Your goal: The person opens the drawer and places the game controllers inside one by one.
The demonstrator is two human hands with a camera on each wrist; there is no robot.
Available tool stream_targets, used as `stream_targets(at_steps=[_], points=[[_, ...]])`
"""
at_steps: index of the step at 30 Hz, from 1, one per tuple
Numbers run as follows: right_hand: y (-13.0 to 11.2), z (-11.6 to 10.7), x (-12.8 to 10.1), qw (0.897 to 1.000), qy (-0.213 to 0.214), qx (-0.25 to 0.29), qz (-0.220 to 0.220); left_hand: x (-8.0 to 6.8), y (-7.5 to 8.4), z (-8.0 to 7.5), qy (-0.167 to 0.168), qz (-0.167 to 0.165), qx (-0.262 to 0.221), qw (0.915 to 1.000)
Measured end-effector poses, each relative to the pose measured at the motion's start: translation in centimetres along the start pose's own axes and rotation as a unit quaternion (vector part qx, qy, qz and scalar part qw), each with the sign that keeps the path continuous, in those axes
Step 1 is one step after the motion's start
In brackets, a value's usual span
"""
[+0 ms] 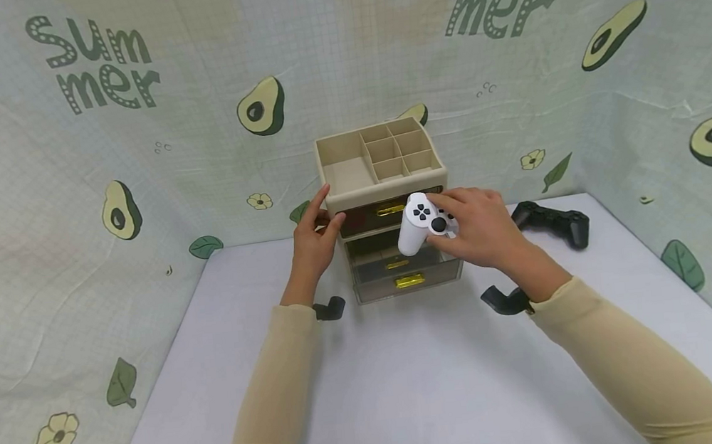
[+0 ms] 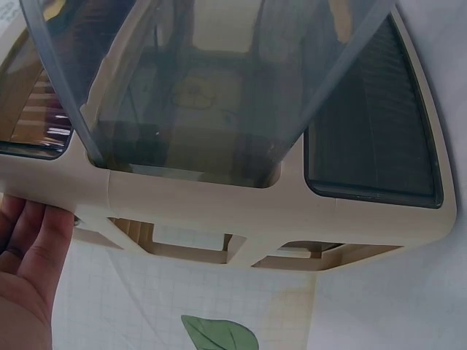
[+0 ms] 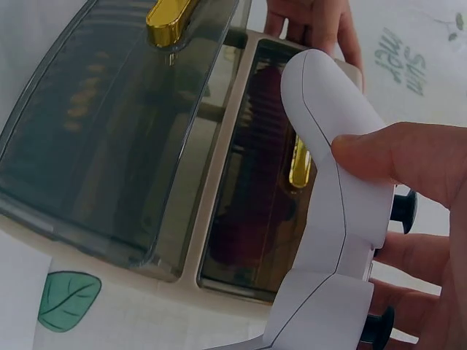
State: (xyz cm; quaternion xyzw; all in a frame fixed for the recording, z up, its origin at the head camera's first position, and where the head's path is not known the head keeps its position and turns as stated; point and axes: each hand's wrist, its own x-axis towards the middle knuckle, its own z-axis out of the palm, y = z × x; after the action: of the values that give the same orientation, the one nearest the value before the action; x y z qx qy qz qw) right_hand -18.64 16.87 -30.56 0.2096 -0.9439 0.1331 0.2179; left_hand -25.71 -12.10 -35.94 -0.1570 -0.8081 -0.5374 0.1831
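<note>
A beige drawer organiser (image 1: 384,176) with smoky drawers stands at the back of the white table. One lower drawer (image 1: 399,264) is pulled out; its gold handle (image 3: 169,20) shows in the right wrist view. My right hand (image 1: 482,228) grips a white game controller (image 1: 423,221) in front of the top drawer, thumb on its body (image 3: 328,211). My left hand (image 1: 315,236) touches the organiser's left side with straight fingers (image 2: 33,233), holding nothing.
A black game controller (image 1: 552,223) lies on the table to the right of the organiser. An avocado-print cloth (image 1: 128,129) hangs behind and on both sides. The table's white surface (image 1: 411,388) stretches toward me.
</note>
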Motion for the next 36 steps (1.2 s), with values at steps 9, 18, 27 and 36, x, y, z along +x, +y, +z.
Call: stream_targets(at_steps=[9, 18, 27, 36], points=[[-1.2, 0.4, 0.4, 1.000, -0.006, 0.006, -0.009, -0.9, 3.0, -0.4, -0.007, 0.001, 0.002, 1.0000], [-2.2, 0.9, 0.6, 0.999, 0.023, 0.028, -0.016, -1.2, 3.8, -0.6, -0.001, 0.004, -0.005, 1.0000], [-3.1, 1.3, 1.0, 0.997, 0.047, 0.036, -0.043, -1.4, 4.1, -0.7, -0.003, -0.001, -0.002, 1.0000], [-3.9, 2.0, 1.1, 0.997, 0.053, 0.015, -0.061, -1.3, 4.1, -0.7, -0.002, -0.003, 0.001, 1.0000]])
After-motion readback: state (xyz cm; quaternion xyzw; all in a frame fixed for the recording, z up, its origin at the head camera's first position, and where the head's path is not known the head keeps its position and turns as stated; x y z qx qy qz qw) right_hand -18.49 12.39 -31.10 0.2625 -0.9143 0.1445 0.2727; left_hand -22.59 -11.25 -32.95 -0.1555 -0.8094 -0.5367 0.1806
